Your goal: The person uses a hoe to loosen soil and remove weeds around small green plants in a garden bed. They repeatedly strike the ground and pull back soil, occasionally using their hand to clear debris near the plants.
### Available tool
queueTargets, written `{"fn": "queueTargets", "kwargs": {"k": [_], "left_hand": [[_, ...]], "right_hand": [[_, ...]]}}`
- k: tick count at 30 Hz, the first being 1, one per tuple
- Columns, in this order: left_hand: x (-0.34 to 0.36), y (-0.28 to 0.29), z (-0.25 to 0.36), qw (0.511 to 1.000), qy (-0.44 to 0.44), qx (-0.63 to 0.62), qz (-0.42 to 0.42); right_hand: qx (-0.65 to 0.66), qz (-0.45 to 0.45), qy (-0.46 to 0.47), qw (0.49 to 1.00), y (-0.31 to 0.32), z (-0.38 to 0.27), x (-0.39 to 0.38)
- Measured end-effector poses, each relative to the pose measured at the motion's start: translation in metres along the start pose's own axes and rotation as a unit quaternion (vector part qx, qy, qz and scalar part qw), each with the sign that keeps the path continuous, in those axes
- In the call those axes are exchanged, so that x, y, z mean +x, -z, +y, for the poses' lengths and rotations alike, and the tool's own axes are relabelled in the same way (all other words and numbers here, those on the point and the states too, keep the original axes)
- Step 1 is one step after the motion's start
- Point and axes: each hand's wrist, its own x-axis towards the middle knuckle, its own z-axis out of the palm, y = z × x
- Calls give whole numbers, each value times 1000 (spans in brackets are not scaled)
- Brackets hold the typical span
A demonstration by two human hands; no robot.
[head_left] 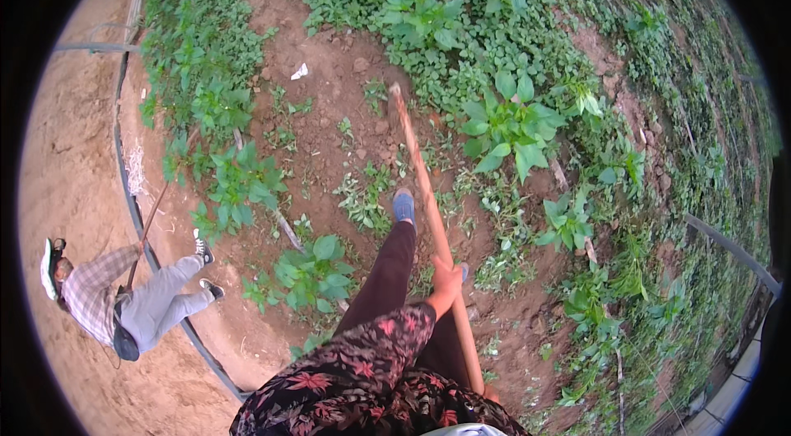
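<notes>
My left hand point(445, 275) grips a long wooden tool handle point(430, 205), closed around it below its middle. At the lower edge my right hand point(490, 395) shows partly beside the same handle, fingers curled at it and mostly covered by the dark flowered sleeve. The tool's far end point(394, 94) rests at brown soil among low weeds point(362, 193); its head is hard to make out. A leafy plant point(511, 127) stands to the right of that end. My blue shoe point(404, 208) is left of the handle.
At left another person point(124, 296) in a plaid shirt stands on a bare dirt path point(74, 156) holding a long pole. A black hose point(140, 238) edges the planted bed. Dense plants point(676, 106) cover the right side, with a grey bar point(729, 250) at far right.
</notes>
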Motion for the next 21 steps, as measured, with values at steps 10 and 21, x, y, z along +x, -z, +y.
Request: {"fn": "queueTargets", "kwargs": {"k": [10,21], "left_hand": [[177,40,110,987,-112,-111,44],[198,-22,140,986,-68,-155,4]], "right_hand": [[-45,39,177,982,-1,-136,107],[-44,88,164,982,4,-145,159]]}}
